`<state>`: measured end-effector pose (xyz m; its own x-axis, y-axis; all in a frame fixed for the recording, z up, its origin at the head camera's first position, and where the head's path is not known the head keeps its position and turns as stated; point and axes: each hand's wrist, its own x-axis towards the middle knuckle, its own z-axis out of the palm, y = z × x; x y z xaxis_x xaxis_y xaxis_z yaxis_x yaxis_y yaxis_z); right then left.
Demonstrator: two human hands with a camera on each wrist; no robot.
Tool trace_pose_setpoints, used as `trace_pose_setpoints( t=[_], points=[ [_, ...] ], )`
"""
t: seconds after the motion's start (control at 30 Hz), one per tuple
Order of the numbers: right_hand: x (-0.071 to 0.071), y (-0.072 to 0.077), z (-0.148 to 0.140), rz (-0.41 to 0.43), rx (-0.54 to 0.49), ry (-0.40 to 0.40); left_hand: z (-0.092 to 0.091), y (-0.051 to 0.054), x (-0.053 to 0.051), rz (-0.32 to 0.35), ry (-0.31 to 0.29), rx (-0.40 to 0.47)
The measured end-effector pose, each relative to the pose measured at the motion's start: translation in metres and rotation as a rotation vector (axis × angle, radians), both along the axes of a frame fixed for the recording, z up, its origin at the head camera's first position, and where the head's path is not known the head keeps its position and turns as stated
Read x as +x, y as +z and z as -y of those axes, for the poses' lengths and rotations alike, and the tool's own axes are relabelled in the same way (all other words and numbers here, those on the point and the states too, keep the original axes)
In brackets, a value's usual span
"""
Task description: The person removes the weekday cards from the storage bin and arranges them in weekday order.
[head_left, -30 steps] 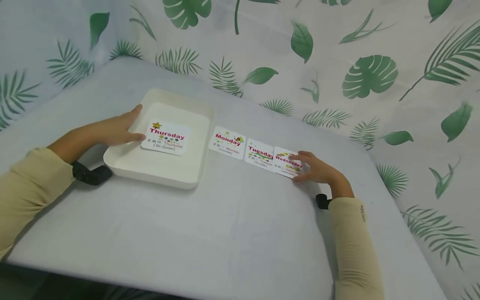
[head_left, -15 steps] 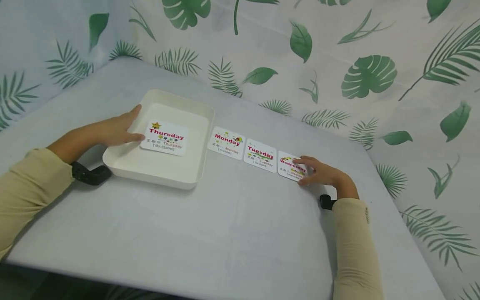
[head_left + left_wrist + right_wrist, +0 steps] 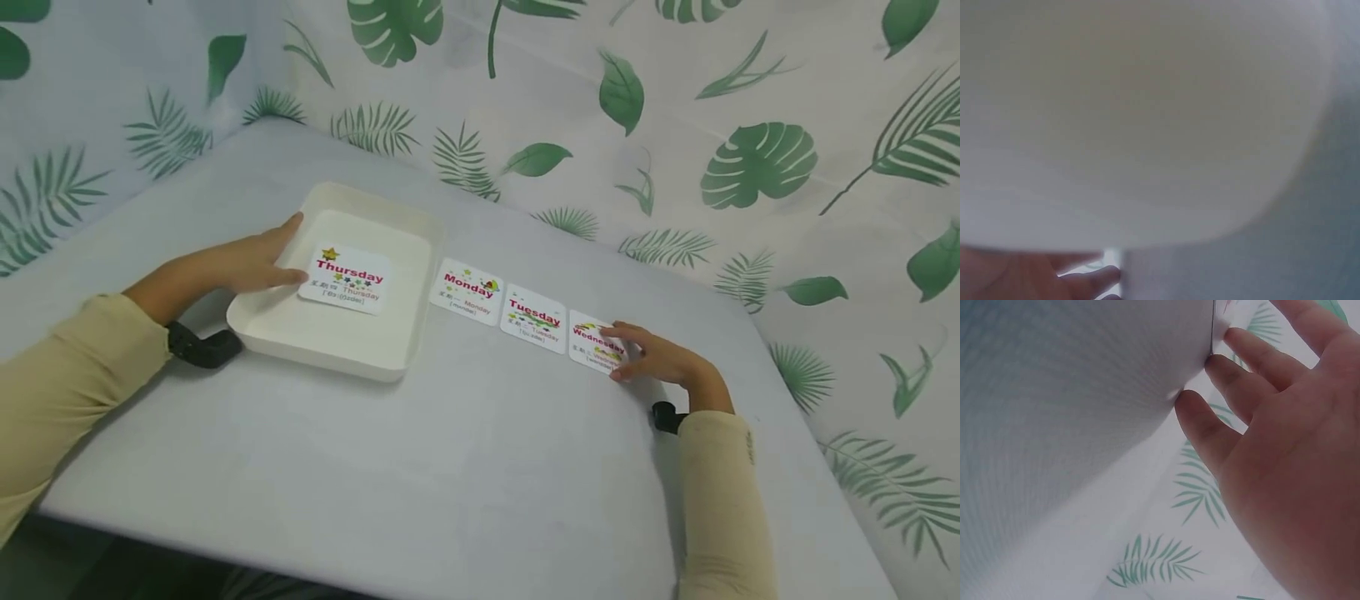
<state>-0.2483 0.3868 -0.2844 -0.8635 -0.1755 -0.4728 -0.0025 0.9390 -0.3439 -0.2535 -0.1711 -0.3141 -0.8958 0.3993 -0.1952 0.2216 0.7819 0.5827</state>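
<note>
In the head view, a white tray [image 3: 322, 352] stands at the left with a Thursday card [image 3: 347, 279] lying in it. My left hand [image 3: 251, 260] grips the tray's left rim, its thumb reaching inside to the card's left edge. Right of the tray, a Monday card [image 3: 468, 290], a Tuesday card [image 3: 534, 318] and a Wednesday card [image 3: 592, 340] lie in a slanting row. My right hand [image 3: 663, 358] touches the Wednesday card's right end with loosely extended fingers, covering part of it. The right wrist view shows fingertips [image 3: 1191, 403] down at the table surface.
The table has a pale cloth cover [image 3: 480, 483]. A leaf-patterned curtain [image 3: 675, 83] hangs behind it and along the right side. Black wrist devices [image 3: 204, 346] sit on both wrists. The tray wall [image 3: 1147, 125] fills most of the left wrist view.
The Wednesday card, overlapping the Tuesday card a second ago, has slid right under my right hand and now lies apart from it. The head view has shifted slightly; my left hand stays at the tray.
</note>
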Motion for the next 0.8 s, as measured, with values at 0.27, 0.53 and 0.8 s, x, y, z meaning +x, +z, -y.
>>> trace_pose_setpoints(
  t=[0.27, 0.53, 0.8],
  points=[
    [-0.004, 0.004, 0.005, -0.034, 0.024, -0.015, 0.0, -0.002, -0.001, -0.019, 0.004, 0.012],
    [-0.022, 0.026, 0.101, -0.175, 0.07, 0.127, -0.003, 0.003, -0.007, 0.0, 0.015, -0.025],
    [-0.033, 0.026, 0.272, -0.283, 0.041, 0.489, 0.0, -0.002, -0.007, 0.002, 0.022, -0.015]
  ],
)
